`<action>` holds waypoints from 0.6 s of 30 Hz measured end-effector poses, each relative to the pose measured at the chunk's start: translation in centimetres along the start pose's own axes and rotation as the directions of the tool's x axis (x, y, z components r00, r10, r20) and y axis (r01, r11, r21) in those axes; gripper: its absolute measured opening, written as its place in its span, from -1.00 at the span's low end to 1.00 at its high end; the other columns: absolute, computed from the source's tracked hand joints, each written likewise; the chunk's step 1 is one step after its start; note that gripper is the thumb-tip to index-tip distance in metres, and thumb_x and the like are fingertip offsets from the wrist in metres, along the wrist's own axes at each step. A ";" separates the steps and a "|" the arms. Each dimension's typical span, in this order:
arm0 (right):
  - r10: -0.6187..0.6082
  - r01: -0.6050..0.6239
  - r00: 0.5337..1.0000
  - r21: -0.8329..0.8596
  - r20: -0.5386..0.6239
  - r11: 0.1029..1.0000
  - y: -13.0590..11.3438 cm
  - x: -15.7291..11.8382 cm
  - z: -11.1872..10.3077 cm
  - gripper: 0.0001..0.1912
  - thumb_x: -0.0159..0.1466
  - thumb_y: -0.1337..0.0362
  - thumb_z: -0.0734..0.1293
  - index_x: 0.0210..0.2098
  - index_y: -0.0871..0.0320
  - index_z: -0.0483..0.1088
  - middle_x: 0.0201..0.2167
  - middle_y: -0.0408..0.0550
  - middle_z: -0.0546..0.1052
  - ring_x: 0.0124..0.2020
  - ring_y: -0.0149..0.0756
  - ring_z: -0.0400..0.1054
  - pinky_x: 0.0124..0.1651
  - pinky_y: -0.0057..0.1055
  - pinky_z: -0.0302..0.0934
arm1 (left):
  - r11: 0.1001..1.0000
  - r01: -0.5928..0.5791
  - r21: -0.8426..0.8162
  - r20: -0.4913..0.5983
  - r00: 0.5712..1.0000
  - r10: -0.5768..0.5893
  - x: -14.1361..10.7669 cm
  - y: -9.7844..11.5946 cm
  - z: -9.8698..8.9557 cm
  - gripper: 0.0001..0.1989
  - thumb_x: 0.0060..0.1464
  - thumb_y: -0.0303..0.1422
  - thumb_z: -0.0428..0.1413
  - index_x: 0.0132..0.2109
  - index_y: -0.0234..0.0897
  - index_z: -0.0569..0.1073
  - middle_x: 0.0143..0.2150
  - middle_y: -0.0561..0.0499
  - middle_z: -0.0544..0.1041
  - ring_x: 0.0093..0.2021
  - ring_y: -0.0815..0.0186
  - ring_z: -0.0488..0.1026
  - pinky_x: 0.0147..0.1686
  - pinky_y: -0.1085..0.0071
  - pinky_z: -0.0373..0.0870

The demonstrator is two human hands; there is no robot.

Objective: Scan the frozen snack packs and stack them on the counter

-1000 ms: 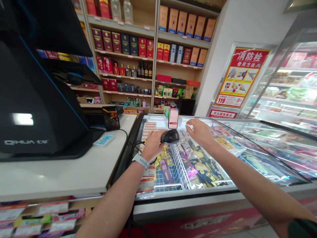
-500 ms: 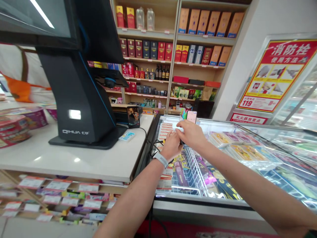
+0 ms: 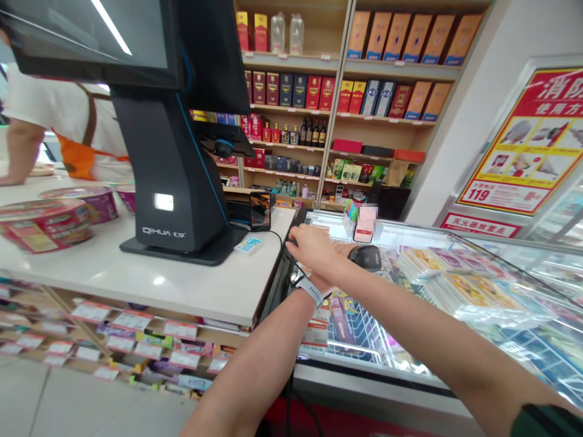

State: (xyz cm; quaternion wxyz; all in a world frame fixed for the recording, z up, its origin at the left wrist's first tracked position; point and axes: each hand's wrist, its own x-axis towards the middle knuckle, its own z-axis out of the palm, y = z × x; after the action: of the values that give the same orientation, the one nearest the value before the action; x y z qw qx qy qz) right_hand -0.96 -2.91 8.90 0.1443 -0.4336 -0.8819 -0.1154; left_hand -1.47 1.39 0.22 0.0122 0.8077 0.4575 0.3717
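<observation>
My left hand (image 3: pixel 328 278), with a pale-banded watch (image 3: pixel 312 292) on its wrist, is closed around a black handheld barcode scanner (image 3: pixel 365 258); most of this hand is hidden under my right. The scanner's head points right, over the glass-topped freezer (image 3: pixel 319 340). My right hand (image 3: pixel 314 246) crosses above the left, its fingers pinched at the freezer's left edge on what looks like the scanner's black cable (image 3: pixel 295 262). Just beyond the scanner stands a phone (image 3: pixel 363 235), its screen lit and partly blurred out.
On the left, a black checkout terminal (image 3: pixel 182 182) stands on the white counter (image 3: pixel 200 285), near instant noodle bowls (image 3: pixel 50 224). A co-worker's arm (image 3: pixel 22 149) rests behind it. Wrapped ice creams (image 3: pixel 341 318) lie in the freezer's wire baskets. Shelves of boxes (image 3: pixel 286 91) line the back.
My right hand has moved left across my left hand to the freezer's edge. The scanner now shows to the right of my hands. The view has shifted left.
</observation>
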 end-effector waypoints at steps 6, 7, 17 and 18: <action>-0.082 0.079 0.995 0.038 0.064 0.996 -2.2 2.6 2.5 -0.68 0.36 0.14 0.20 -0.08 0.16 0.48 -0.07 0.11 0.56 -0.06 -0.09 0.47 -0.07 -0.27 0.34 | 0.999 -0.028 -0.040 0.062 0.998 0.031 -0.8 -0.2 -0.4 -0.54 0.19 -0.37 0.00 0.24 -0.15 0.31 0.17 -0.01 0.49 0.21 0.20 0.35 0.33 0.12 0.06; -0.083 0.080 0.993 0.040 0.083 0.996 -2.6 3.0 2.8 -0.68 0.36 0.14 0.20 -0.07 0.17 0.48 -0.07 0.12 0.56 -0.05 -0.08 0.48 -0.06 -0.27 0.34 | 0.999 -0.025 -0.043 0.067 0.997 0.028 -0.8 -0.2 -0.4 -0.52 0.17 -0.38 0.00 0.24 -0.15 0.30 0.18 -0.01 0.48 0.22 0.21 0.34 0.33 0.11 0.06; -0.126 0.117 0.982 0.072 0.143 0.991 -5.7 6.2 5.2 -0.55 0.42 0.18 0.09 -0.08 0.27 0.55 -0.08 0.25 0.59 -0.03 0.01 0.50 -0.07 -0.18 0.38 | 1.000 -0.004 0.005 0.086 0.996 0.004 -0.6 0.1 -0.6 -0.45 0.07 -0.44 0.04 0.23 -0.18 0.31 0.19 -0.05 0.48 0.22 0.15 0.34 0.30 0.10 0.08; -0.137 0.128 0.980 0.069 0.145 0.989 -6.0 6.5 5.5 -0.56 0.42 0.23 0.08 -0.09 0.29 0.55 -0.09 0.27 0.59 -0.04 0.01 0.50 -0.07 -0.18 0.39 | 1.000 -0.001 0.005 0.089 0.996 0.001 -0.6 0.1 -0.6 -0.45 0.06 -0.45 0.05 0.23 -0.17 0.31 0.19 -0.05 0.48 0.22 0.14 0.33 0.30 0.09 0.09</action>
State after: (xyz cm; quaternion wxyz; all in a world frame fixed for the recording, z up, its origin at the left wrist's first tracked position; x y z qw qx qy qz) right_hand -10.33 0.08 5.65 0.0827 -0.3767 -0.9203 -0.0657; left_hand -1.92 0.72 0.37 0.0303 0.8237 0.4570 0.3343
